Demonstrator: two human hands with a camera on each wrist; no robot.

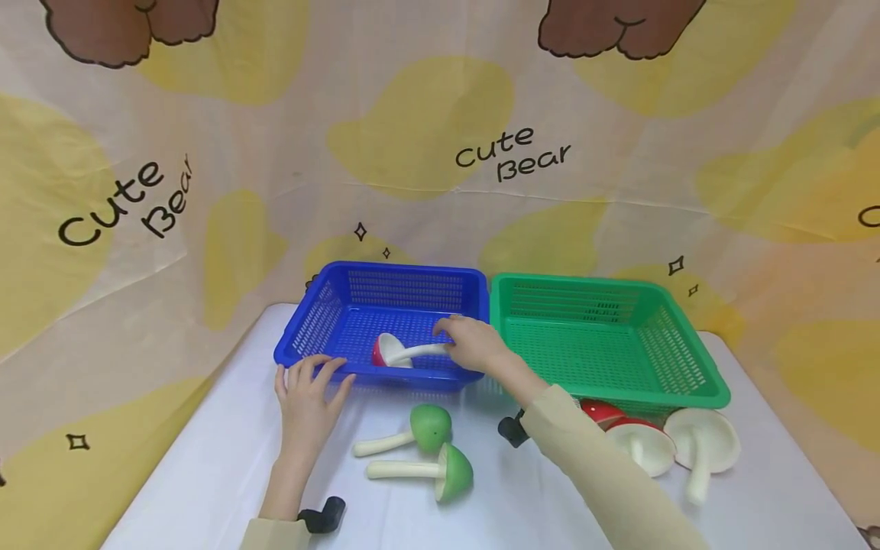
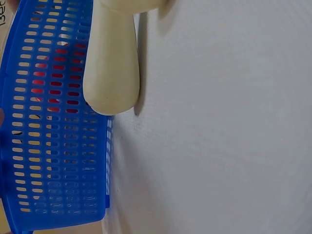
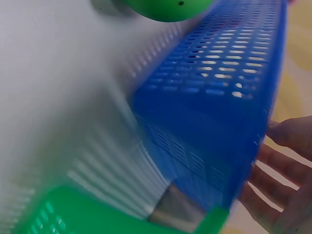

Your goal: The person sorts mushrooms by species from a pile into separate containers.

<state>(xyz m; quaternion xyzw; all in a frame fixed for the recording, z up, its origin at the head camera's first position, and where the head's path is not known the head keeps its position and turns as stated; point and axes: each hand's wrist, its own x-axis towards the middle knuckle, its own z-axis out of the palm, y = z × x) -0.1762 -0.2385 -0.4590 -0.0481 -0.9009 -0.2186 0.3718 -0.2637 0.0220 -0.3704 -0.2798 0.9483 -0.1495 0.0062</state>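
A: While your right hand (image 1: 474,344) is inside the blue basket (image 1: 385,284), its fingers lie over the stem of the red-capped toy mushroom (image 1: 402,353), which rests on the basket floor. Whether you're pinching that stem or only touching it, I cannot tell; the right wrist view shows just loosely spread fingers behind the blue mesh.

B: And your left hand (image 1: 308,389)?

A: Spread flat, fingers straight, on the basket's near rim. I'd judge you're steadying the basket so it doesn't slide on the white desk (image 1: 192,473).

B: What lies around it?

A: Two green-capped mushrooms (image 1: 431,428) (image 1: 450,471) lie on their sides just in front of the blue basket, stems pointing left. The green basket (image 1: 605,336) stands touching the blue one on the right, nothing visible inside it. In front of it lie another red-capped mushroom (image 1: 601,412) and two pale ones (image 1: 646,447) (image 1: 704,443), bunched together.

B: Any writing?

A: The backdrop cloth reads "Cute Bear" (image 1: 512,153) in black, repeated at left, with brown bear paws along the top.
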